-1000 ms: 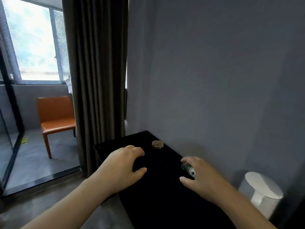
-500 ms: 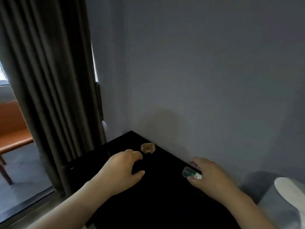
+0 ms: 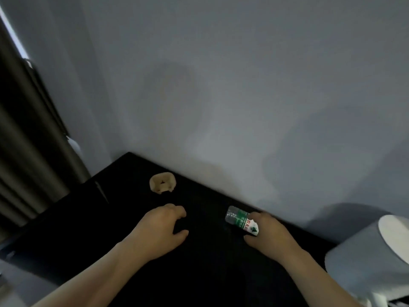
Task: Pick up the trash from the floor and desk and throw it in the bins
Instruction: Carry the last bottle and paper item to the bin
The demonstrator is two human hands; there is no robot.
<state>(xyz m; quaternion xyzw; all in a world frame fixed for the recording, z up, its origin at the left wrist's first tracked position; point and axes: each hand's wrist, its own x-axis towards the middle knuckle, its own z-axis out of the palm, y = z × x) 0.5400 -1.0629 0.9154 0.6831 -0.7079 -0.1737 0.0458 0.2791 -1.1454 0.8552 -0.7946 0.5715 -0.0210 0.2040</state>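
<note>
The orange chair and the window have gone out of sight, and the small bottle (image 3: 238,219) now sticks out more from the right hand (image 3: 272,234). The right hand holds the bottle by its green and white label, with the thumb on the near side. The clear end of the bottle points away, close to the back edge of the black tabletop (image 3: 210,273). I cannot tell if the bottle touches the tabletop. The left hand (image 3: 158,231) is near the middle of the tabletop, its fingers loosely bent and its thumb out, and it holds nothing. A crumpled beige scrap (image 3: 162,182) lies past the left hand, near the back left corner, apart from the fingers. A white bin (image 3: 358,269) stands by the right end of the tabletop. A dark curtain (image 3: 26,151) hangs on the left
</note>
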